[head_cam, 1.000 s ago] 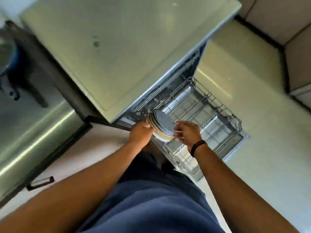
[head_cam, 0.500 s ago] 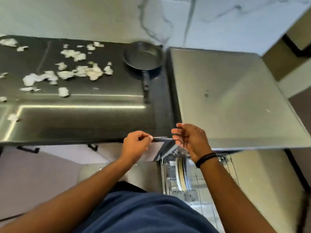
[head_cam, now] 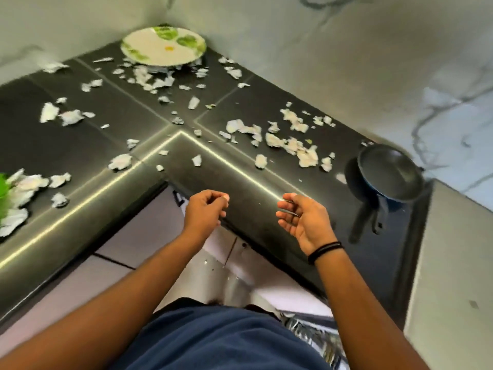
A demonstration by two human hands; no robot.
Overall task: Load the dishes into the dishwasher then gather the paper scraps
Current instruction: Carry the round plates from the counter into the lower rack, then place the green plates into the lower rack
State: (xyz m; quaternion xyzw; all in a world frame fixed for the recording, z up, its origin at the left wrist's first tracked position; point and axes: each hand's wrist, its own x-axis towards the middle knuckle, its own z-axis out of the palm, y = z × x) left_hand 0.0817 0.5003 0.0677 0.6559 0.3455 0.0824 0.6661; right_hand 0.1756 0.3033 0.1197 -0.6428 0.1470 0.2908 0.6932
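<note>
White paper scraps (head_cam: 290, 142) lie scattered over the black L-shaped counter (head_cam: 240, 188). A white plate with green leaves (head_cam: 162, 46) sits in the far corner against the wall. A black frying pan (head_cam: 389, 173) rests on the counter at the right, handle toward me. My left hand (head_cam: 206, 209) hovers over the counter's inner corner, fingers loosely curled, holding nothing. My right hand (head_cam: 301, 220) is beside it, palm turned left, fingers relaxed and empty. A sliver of the dishwasher rack (head_cam: 314, 335) shows at the bottom by my right arm.
A steel-grey appliance top (head_cam: 453, 263) adjoins the counter on the right. A bright green object (head_cam: 4, 188) pokes in at the left edge among a scrap pile. Marble walls close the counter at the back and right.
My hands let go of the plates standing in the dishwasher rack and rose above the counter edge, both empty. The view swung up and left from the dishwasher to the scrap-covered counter corner.
</note>
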